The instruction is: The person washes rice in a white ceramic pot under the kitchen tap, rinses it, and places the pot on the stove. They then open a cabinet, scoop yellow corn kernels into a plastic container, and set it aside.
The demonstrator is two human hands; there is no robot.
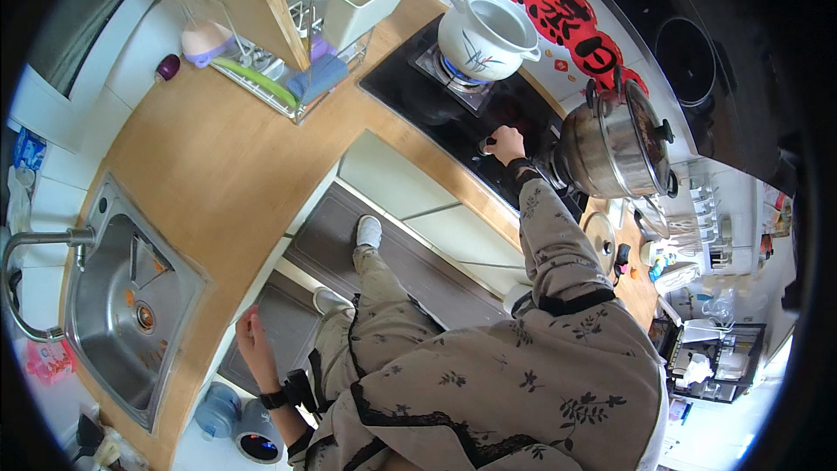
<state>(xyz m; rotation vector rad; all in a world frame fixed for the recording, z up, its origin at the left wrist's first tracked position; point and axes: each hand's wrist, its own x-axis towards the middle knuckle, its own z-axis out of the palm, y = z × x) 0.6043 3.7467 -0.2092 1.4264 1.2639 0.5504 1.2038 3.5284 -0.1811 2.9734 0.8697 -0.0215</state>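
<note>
My right hand [506,144] grips a stove knob [485,145] at the front of the black glass gas cooktop [418,95]. Blue flame shows under a white ceramic pot [480,46] with a painted plant design; it has no lid on. To the right of that hand, a tall stainless steel steamer pot [598,144] with a glass lid stands over the other burner. My left hand [252,333] hangs empty near the front edge of the wooden countertop [216,144], fingers loosely extended. Whether it touches the edge, I cannot tell.
A steel sink [131,314] with a faucet [49,235] is at the left. On the counter stand a dish rack [261,85] holding a long green vegetable [255,82], and a purple onion [167,68]. An open cabinet door [261,0] juts over the rack.
</note>
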